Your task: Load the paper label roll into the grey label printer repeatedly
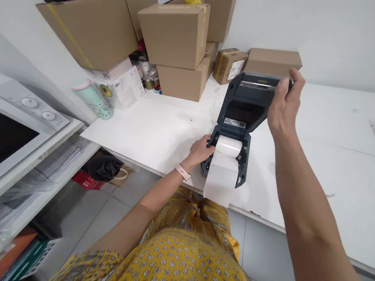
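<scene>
A dark label printer (244,163) stands on the white table near its front edge, its lid (228,97) raised. Inside lies a white label roll (228,146), and a strip of label paper (222,179) runs from it over the front and past the table edge. My right hand (286,100) grips the upper right corner of the lid, fingers bent around it. At the printer's left side, my left hand (200,151) holds the base, thumb on the rim near the roll and the other fingers partly hidden.
Cardboard boxes (173,34) are stacked at the back left, with smaller boxes (229,66) along the wall. A mint tumbler (93,99) stands beside a white box (125,89). To the left a microwave (15,124) sits on a shelf unit. The table's front edge (263,219) runs close to my body.
</scene>
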Demonstrator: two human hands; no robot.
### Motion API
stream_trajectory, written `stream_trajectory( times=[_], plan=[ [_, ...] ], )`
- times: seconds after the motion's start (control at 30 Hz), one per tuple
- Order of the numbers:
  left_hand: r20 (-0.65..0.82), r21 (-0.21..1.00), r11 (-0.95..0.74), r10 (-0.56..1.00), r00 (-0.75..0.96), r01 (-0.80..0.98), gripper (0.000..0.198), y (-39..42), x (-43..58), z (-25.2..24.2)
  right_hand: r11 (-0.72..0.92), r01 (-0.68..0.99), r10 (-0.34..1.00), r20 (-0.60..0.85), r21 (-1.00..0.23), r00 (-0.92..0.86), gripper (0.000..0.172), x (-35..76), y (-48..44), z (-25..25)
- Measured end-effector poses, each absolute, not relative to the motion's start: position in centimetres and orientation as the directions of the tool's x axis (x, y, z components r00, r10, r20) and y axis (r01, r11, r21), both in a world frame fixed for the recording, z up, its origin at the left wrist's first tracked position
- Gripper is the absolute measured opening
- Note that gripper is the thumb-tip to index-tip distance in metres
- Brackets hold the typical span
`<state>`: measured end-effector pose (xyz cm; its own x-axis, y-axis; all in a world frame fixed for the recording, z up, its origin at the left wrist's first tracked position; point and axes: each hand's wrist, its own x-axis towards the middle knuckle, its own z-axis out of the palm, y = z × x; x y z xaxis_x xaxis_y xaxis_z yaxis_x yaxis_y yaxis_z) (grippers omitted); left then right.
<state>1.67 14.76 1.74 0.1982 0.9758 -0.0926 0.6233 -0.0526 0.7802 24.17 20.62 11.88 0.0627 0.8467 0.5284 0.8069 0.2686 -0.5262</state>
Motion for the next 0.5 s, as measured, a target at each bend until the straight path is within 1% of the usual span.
stream_trajectory(
  times=[0.07, 0.1, 0.13, 0.17, 0.2, 0.23, 0.27, 0.3, 0.33, 0.37, 0.4, 0.43, 0.5],
  plan=[
    [-0.113, 0.705, -0.05, 0.977, 0.182, 0.707, 0.052, 15.0, 1.8, 2.2, 0.233, 0.772, 0.792, 0.576, -0.592, 0.203, 0.07, 24.1, 20.9, 12.5],
    [-0.119, 0.651, -0.053, 0.978, 0.171, 0.757, 0.05, 15.2, 1.8, 2.5, 0.249, 0.769, 0.741, 0.627, -0.589, 0.241, 0.07, 23.8, 20.5, 12.7],
    [-0.128, 0.593, -0.059, 0.978, 0.167, 0.803, 0.047, 15.4, 1.8, 2.9, 0.28, 0.785, 0.688, 0.686, -0.553, 0.237, 0.068, 23.4, 19.7, 12.6],
    [-0.141, 0.54, -0.067, 0.975, 0.169, 0.839, 0.045, 15.6, 1.8, 3.1, 0.314, 0.801, 0.65, 0.731, -0.51, 0.211, 0.062, 22.9, 18.7, 12.4],
    [-0.156, 0.5, -0.078, 0.971, 0.179, 0.863, 0.042, 15.9, 1.8, 3.3, 0.345, 0.808, 0.654, 0.74, -0.477, 0.158, 0.054, 22.3, 17.7, 11.9],
    [-0.173, 0.475, -0.091, 0.966, 0.194, 0.875, 0.041, 16.0, 1.7, 3.5, 0.369, 0.809, 0.711, 0.7, -0.457, 0.071, 0.046, 21.8, 16.7, 11.2],
    [-0.188, 0.463, -0.102, 0.96, 0.21, 0.881, 0.04, 16.2, 1.7, 3.5, 0.383, 0.81, 0.798, 0.601, -0.444, -0.048, 0.041, 21.3, 15.8, 10.4],
    [-0.199, 0.458, -0.109, 0.955, 0.221, 0.882, 0.039, 16.2, 1.7, 3.5, 0.383, 0.819, 0.877, 0.445, -0.426, -0.179, 0.039, 20.8, 15.3, 9.5],
    [-0.203, 0.456, -0.111, 0.953, 0.225, 0.883, 0.037, 16.3, 1.8, 3.4, 0.371, 0.84, 0.923, 0.257, -0.396, -0.286, 0.041, 20.5, 15.0, 8.7],
    [-0.204, 0.455, -0.112, 0.953, 0.225, 0.884, 0.036, 16.3, 1.8, 3.3, 0.351, 0.866, 0.935, 0.082, -0.356, -0.345, 0.048, 20.2, 14.9, 7.9],
    [-0.204, 0.451, -0.112, 0.953, 0.224, 0.885, 0.035, 16.3, 1.9, 3.2, 0.329, 0.892, 0.931, -0.051, -0.31, -0.361, 0.057, 19.9, 15.1, 7.2],
    [-0.204, 0.447, -0.112, 0.953, 0.223, 0.887, 0.034, 16.2, 2.0, 3.1, 0.308, 0.912, 0.925, -0.139, -0.27, -0.354, 0.064, 19.7, 15.5, 6.7],
    [-0.205, 0.441, -0.109, 0.954, 0.218, 0.891, 0.033, 16.2, 2.1, 3.0, 0.277, 0.932, 0.919, -0.219, -0.233, -0.328, 0.073, 19.4, 16.5, 6.1]
  ],
)
